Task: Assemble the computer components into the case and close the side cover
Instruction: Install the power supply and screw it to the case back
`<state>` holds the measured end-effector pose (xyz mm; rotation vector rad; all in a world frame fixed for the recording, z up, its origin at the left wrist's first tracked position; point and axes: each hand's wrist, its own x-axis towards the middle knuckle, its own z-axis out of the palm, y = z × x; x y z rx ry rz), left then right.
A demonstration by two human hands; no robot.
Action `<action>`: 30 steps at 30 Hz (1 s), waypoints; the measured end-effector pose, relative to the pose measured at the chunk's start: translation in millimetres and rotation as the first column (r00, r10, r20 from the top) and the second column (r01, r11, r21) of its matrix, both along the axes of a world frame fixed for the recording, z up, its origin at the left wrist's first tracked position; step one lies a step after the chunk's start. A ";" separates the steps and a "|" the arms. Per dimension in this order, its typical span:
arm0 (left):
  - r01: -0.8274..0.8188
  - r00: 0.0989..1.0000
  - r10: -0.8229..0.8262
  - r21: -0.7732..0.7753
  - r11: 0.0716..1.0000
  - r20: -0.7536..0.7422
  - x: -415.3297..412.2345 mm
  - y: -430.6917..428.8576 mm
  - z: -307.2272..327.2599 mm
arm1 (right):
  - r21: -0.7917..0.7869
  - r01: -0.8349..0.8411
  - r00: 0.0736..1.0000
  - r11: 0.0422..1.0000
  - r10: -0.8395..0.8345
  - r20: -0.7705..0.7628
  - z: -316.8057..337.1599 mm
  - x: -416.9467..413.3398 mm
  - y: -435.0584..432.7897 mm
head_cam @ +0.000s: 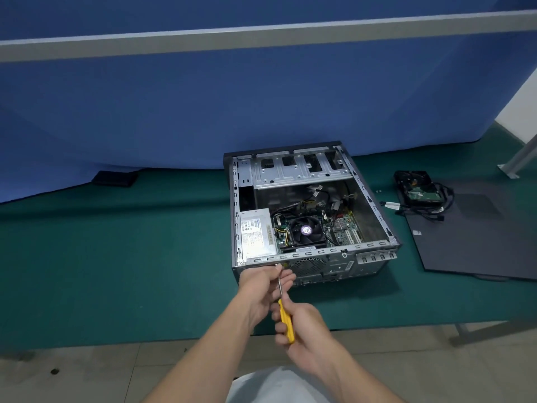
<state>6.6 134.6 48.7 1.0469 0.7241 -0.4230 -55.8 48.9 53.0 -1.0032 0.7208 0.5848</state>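
A green table (116, 271) runs along a blue wall (203, 97). Far to the left, by the back edge of the table, a small black thing (114, 178) lies flat; what it is cannot be told. Near the middle, close to the front edge, the left hand (266, 289) pinches the thin metal rod of a screwdriver (286, 321) near its tip. The tip touches the near wall of the computer case (374, 216), at that wall's top left corner. The right hand (305, 335) is just behind, over the front edge of the table, with its fingers curled tight round the yellow handle. The case lies on its side in the middle of the table, with its open side up and its far end close to the blue wall. Inside it, a grey power box (257, 234) sits on the left. A black fan (306, 229) sits beside the box, on a green board. A silver metal rack (299, 170) fills the far end. To the right of the case, a few tiny screws (377, 191) lie on the table. Further right, near the right edge, the dark side cover (479, 242) lies flat. A hard drive (420, 190) rests on the far end of the cover, with black cables (436, 212) tangled around it.
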 end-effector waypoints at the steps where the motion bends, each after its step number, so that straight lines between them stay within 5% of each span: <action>1: 0.024 1.000 -0.024 -0.017 1.000 -0.005 0.8 1.6 1.1 | 0.086 0.040 0.999 0.995 -0.038 -0.023 0.4 0.7 -0.5; 3: 0.031 0.999 -0.031 -0.008 0.999 -0.011 2.4 3.2 1.4 | 0.066 0.072 0.997 0.995 -0.072 -0.004 -2.9 -0.9 -0.2; 6: -0.023 1.000 0.023 0.041 0.999 -0.007 1.8 0.0 -1.4 | -0.306 -0.009 0.993 0.952 0.043 0.106 -8.9 -7.1 1.8; 8: -0.059 0.998 0.059 0.049 0.997 0.002 0.5 -2.5 -3.0 | -0.419 -0.032 0.985 0.908 0.098 0.139 -11.5 -7.3 4.1; 10: -0.067 0.998 0.067 0.025 0.997 0.000 -0.8 -2.3 -4.2 | -0.249 -0.001 0.994 0.968 0.029 0.110 -11.6 -5.5 4.9; 13: 0.012 1.000 -0.014 -0.075 0.997 -0.018 -2.4 -0.4 0.0 | 0.256 0.128 0.991 0.958 -0.113 -0.075 -7.9 -0.6 1.5; 15: 0.016 0.999 -0.019 -0.113 0.993 -0.030 -1.2 0.1 2.4 | 0.309 0.167 0.985 0.936 -0.147 -0.088 -8.0 -1.7 1.4; 17: -0.014 0.999 0.011 -0.096 0.995 -0.037 0.1 -1.4 3.5 | 0.147 0.166 0.986 0.975 -0.164 -0.025 -9.7 -4.4 3.6; 19: -0.038 0.999 0.035 -0.065 0.997 -0.039 0.3 -4.8 3.3 | -0.189 0.078 0.994 0.979 -0.061 0.094 -9.9 -6.5 6.4; 22: -0.052 0.998 0.051 -0.048 0.997 -0.027 -1.1 -6.4 1.0 | -0.704 -0.113 0.956 0.701 0.269 0.115 -11.2 -5.8 8.7; 24: -0.031 0.999 0.030 -0.057 0.998 -0.023 -0.4 -3.4 0.1 | -0.763 -0.098 0.946 0.639 0.297 0.128 -13.7 -3.8 10.5; 27: 0.020 0.999 -0.022 -0.071 0.997 -0.026 1.6 2.6 -0.1 | -0.583 -0.032 0.974 0.812 0.157 0.166 -19.5 -1.9 14.3; 30: 0.039 0.998 -0.042 -0.086 0.996 -0.041 2.7 5.6 -1.4 | -0.003 0.138 0.989 0.990 -0.138 0.045 -22.1 -0.5 11.0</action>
